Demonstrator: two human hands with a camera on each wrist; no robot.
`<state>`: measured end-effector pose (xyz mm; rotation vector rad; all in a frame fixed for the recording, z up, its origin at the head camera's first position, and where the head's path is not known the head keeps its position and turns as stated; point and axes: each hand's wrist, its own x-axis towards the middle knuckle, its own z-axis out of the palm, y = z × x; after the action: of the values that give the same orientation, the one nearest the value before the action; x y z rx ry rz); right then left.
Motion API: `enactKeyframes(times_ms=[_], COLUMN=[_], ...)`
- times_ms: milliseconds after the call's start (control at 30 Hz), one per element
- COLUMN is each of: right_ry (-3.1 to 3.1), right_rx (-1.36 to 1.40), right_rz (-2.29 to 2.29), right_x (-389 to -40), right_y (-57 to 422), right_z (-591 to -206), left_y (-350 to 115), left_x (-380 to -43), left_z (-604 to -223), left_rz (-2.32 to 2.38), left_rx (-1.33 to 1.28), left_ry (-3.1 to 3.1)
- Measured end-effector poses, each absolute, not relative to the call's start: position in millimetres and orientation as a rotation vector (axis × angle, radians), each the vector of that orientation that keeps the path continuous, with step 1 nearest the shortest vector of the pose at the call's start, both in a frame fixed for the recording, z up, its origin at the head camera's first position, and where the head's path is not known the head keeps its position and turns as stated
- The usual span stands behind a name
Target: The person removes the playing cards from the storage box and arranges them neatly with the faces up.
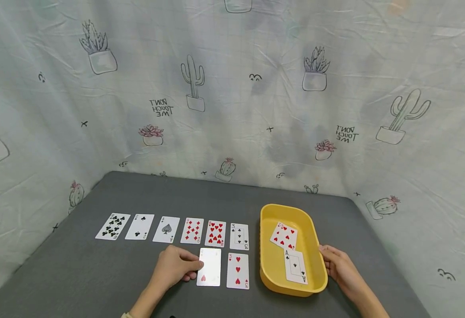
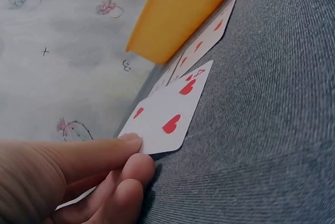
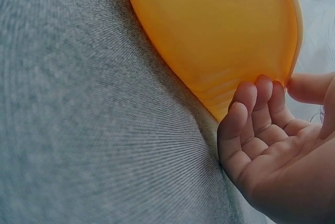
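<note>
My left hand [image 1: 175, 265] pinches the left edge of a four of hearts [image 2: 162, 111] between thumb and fingers. In the head view, glare whitens most of that card's face, and it lies just left of a three of hearts [image 1: 238, 270]. At the right side of a yellow tray [image 1: 273, 282], my right hand [image 1: 340, 268] holds the rim, its thumb at the edge and bent fingertips against the outer wall. Inside the tray lie a red heart card [image 1: 284, 235] and an ace of clubs [image 1: 295, 267], slightly overlapping.
Behind the left hand runs a row of face-up cards, among them a two of clubs [image 1: 139, 226], an ace of spades [image 1: 166, 229] and a three of clubs [image 1: 239, 236]. All stand on a dark grey table [image 1: 77, 274]. A cactus-print curtain [image 1: 224, 132] hangs around it.
</note>
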<state>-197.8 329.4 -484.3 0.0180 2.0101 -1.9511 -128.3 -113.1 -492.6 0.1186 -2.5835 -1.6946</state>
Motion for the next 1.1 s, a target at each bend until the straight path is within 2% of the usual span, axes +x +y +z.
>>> enactKeyframes(times_ms=[1100], right_ry=[2.009], right_rx=[-0.032], right_rz=[-1.934], right_x=[-196.4], right_y=[331.0], right_z=[-480.5], left_y=[-106.7], left_x=[-127.9], left_z=[-487.0], left_rz=[-1.663], left_rx=[0.193], left_ry=[-2.535])
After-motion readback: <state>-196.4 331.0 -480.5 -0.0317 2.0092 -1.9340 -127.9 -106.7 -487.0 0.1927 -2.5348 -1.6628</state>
